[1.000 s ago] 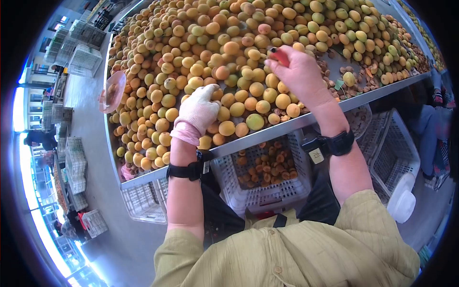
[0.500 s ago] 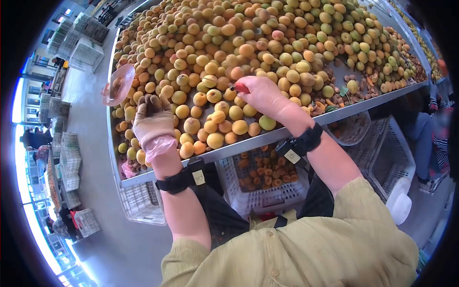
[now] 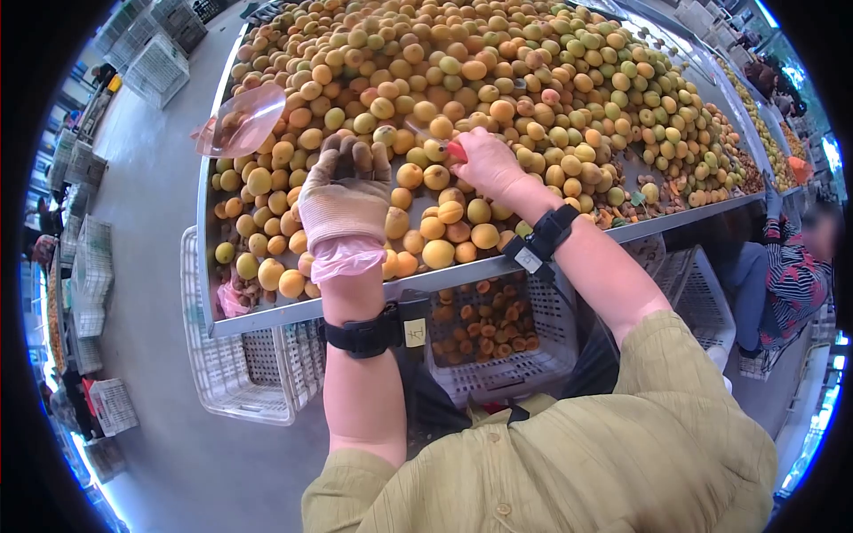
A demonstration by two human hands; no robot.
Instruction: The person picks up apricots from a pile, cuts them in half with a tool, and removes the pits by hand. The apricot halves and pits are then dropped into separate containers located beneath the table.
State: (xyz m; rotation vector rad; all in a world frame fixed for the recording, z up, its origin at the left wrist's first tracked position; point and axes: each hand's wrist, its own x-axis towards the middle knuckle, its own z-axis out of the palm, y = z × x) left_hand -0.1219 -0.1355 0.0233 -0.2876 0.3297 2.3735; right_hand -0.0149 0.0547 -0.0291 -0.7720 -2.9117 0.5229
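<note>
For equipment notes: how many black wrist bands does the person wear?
2. One black wrist band is on the left arm, behind the gloved left hand; the other is on the right arm, behind the bare right hand. None seems hidden.

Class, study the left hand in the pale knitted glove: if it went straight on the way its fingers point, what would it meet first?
Most likely the round yellow-orange apricots heaped just beyond the left hand; its height above them is unclear. The right hand, gripping a red-handled tool, lies aside.

Matt apricots [image 3: 440,254], metal table [image 3: 267,317]
</note>
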